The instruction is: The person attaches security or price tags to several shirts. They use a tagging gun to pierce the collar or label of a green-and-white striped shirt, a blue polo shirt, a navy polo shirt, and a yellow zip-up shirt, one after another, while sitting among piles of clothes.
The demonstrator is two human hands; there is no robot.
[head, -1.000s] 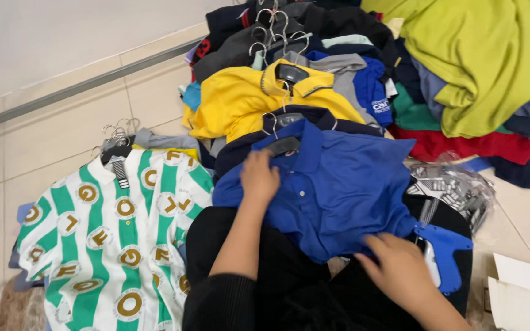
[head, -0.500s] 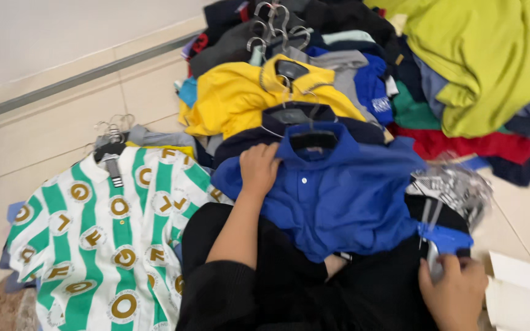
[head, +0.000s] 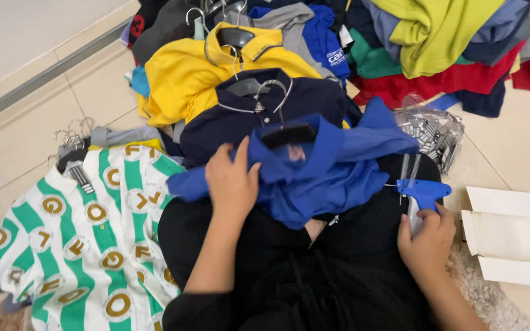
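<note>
Head camera, looking steeply down

It sits close above the lap, facing forward: shirts (head: 314, 165) fill the middle, tiled floor (head: 38, 122) runs far left, box (head: 513, 236) near right.

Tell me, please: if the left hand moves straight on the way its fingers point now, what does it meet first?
Most likely the black hanger in the collar of the blue polo shirt, which the left hand already rests on; the fingers point up and slightly right. Depth is unclear.

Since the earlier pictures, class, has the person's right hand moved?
Yes. The right hand left the blue shirt and went right, toward the white cardboard box; it now grips a blue tagging gun.
</note>
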